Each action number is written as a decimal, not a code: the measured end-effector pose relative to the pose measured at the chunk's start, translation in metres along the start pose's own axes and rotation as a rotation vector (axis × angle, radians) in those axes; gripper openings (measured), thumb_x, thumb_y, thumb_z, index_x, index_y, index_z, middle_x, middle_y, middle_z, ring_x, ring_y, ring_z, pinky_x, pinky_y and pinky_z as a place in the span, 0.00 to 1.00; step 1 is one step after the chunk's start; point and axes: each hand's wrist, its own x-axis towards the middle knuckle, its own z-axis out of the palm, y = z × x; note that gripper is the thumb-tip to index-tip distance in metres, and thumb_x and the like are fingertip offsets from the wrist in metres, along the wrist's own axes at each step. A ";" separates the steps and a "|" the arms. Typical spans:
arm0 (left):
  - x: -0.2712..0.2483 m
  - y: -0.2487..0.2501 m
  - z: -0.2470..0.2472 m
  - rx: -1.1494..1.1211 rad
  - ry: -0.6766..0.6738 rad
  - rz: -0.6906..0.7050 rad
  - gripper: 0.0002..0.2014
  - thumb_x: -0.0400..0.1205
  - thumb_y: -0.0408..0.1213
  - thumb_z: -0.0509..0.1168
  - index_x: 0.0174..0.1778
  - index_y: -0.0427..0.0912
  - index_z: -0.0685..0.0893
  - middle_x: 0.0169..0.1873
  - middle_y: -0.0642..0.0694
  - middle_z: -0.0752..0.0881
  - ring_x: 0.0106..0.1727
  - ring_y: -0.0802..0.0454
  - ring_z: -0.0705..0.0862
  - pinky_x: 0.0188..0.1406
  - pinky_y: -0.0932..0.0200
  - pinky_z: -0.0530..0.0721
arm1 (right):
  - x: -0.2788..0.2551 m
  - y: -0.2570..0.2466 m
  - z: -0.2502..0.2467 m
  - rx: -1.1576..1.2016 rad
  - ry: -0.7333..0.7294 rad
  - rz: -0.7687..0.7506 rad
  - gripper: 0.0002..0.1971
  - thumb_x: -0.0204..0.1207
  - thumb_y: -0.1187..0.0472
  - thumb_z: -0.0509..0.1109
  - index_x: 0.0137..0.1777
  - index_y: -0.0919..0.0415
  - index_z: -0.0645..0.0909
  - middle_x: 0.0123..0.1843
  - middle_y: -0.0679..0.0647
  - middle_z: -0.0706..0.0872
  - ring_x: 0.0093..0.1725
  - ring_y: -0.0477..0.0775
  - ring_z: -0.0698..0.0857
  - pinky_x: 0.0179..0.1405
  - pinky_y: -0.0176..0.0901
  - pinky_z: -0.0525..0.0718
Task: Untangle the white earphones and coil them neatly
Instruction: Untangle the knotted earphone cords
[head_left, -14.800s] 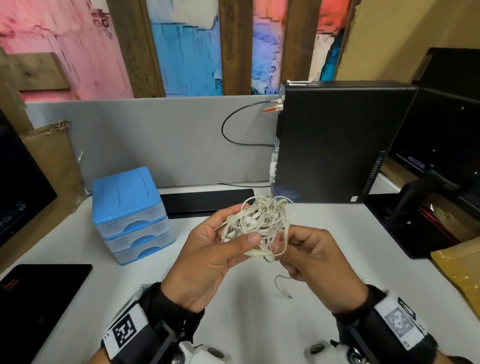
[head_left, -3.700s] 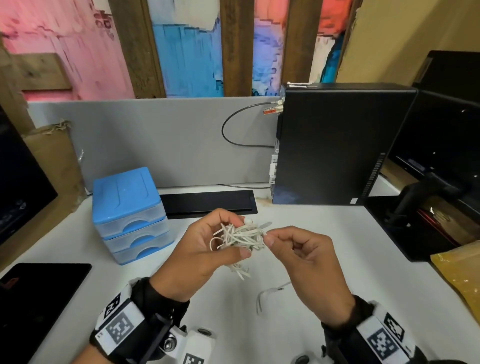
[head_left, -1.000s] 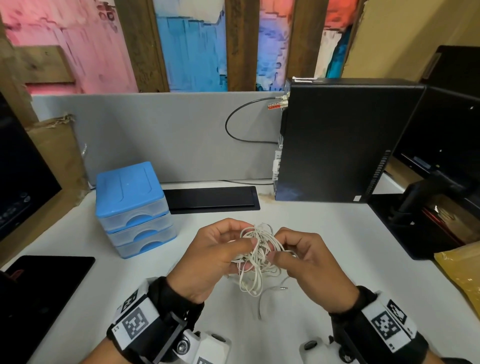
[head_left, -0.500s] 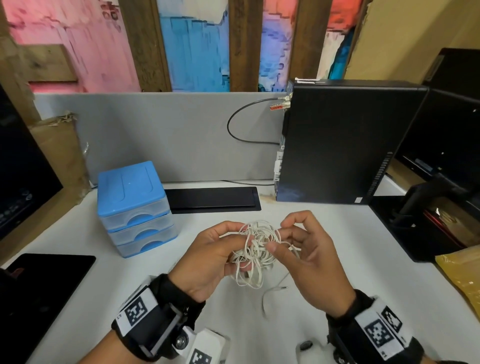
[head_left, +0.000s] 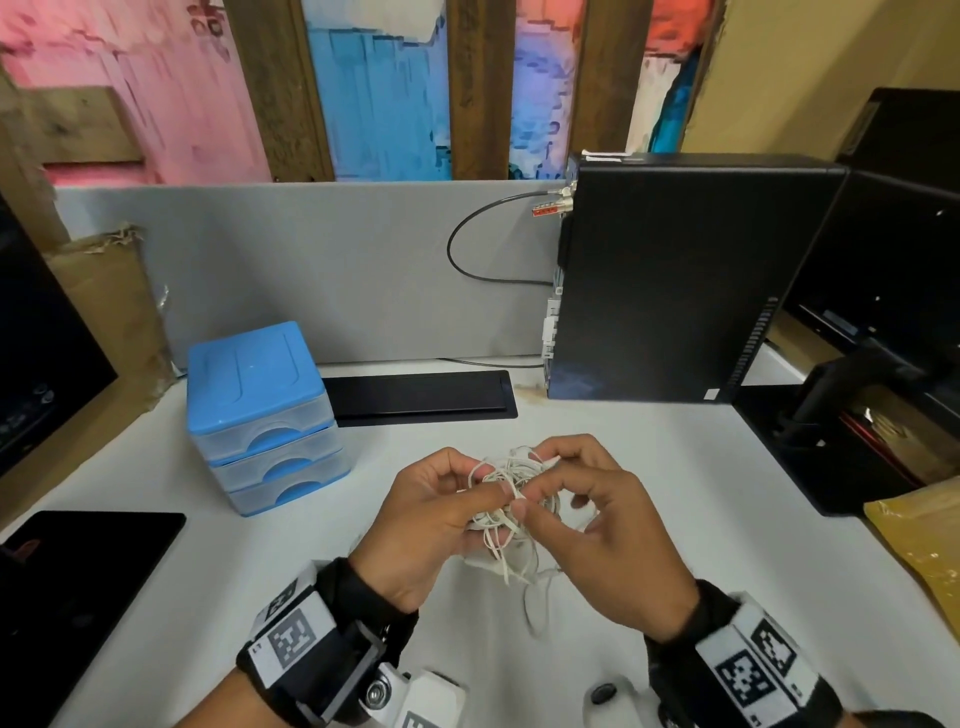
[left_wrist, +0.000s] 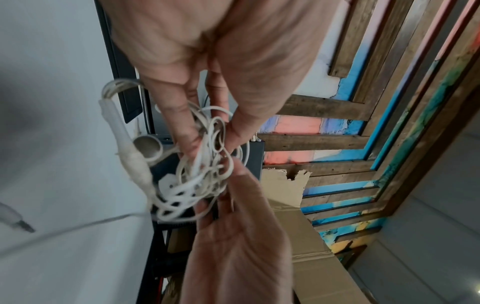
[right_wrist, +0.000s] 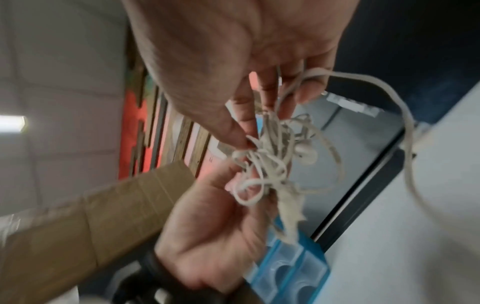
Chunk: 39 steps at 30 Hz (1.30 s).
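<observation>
The white earphones (head_left: 511, 499) are a tangled ball of cord held above the white table (head_left: 649, 457), between both hands. My left hand (head_left: 478, 480) grips the left side of the ball with thumb and curled fingers. My right hand (head_left: 540, 483) pinches strands on its right side. A loose loop hangs below toward the table. In the left wrist view the tangle (left_wrist: 197, 174) shows an earbud (left_wrist: 148, 146), and the jack plug (left_wrist: 20, 223) trails at lower left. In the right wrist view the blurred cord ball (right_wrist: 270, 164) sits between my right thumb above and my left hand (right_wrist: 215, 226) below.
A blue drawer unit (head_left: 260, 415) stands left of the hands. A black computer tower (head_left: 675, 275) and a flat black strip (head_left: 421, 397) lie behind. A black tablet (head_left: 78, 582) is at the near left. A monitor stand (head_left: 831, 415) and a yellow envelope (head_left: 924, 545) are at right.
My right fingers, spread above the tangle half a second ago, have curled in and pinch its strands. The ball stays between both hands at about the same place.
</observation>
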 end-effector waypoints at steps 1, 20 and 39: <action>0.002 -0.001 -0.001 0.009 0.016 0.003 0.07 0.76 0.21 0.73 0.42 0.32 0.82 0.43 0.30 0.90 0.34 0.44 0.88 0.28 0.56 0.87 | 0.001 -0.001 -0.002 0.031 -0.011 0.023 0.05 0.71 0.64 0.82 0.39 0.54 0.91 0.58 0.45 0.83 0.57 0.44 0.82 0.50 0.22 0.73; 0.010 0.008 -0.014 0.225 0.088 0.295 0.09 0.77 0.21 0.73 0.42 0.30 0.78 0.39 0.40 0.92 0.35 0.42 0.93 0.28 0.53 0.89 | 0.010 -0.005 -0.004 0.599 -0.327 0.451 0.15 0.74 0.50 0.71 0.50 0.61 0.90 0.26 0.51 0.63 0.25 0.48 0.57 0.23 0.39 0.53; 0.031 0.015 -0.043 0.188 0.318 0.256 0.11 0.76 0.22 0.75 0.36 0.38 0.79 0.47 0.33 0.89 0.35 0.45 0.91 0.27 0.54 0.88 | 0.014 -0.021 -0.048 0.724 -0.356 0.217 0.29 0.65 0.40 0.82 0.64 0.53 0.88 0.19 0.46 0.64 0.21 0.49 0.64 0.52 0.56 0.65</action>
